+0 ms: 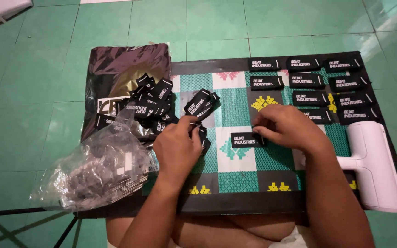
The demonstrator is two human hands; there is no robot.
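My right hand [288, 126] pinches the right end of a small black fabric label with white print [246, 139] lying on a patterned green, white and black mat [235, 165]. My left hand [178, 147] holds a small stack of the same black labels [204, 138] at its fingertips. A loose heap of black labels [155, 105] lies just beyond the left hand, with a few more [201, 103] spread to its right. Several labels [309, 81] lie in neat rows at the mat's far right.
A clear plastic bag [95, 172] with more dark pieces sits at the left front. A dark plastic-wrapped flat package [122, 66] lies under the heap. A white handled roller-shaped tool [374, 165] rests at the right edge. Green floor tiles [37, 92] surround the mat.
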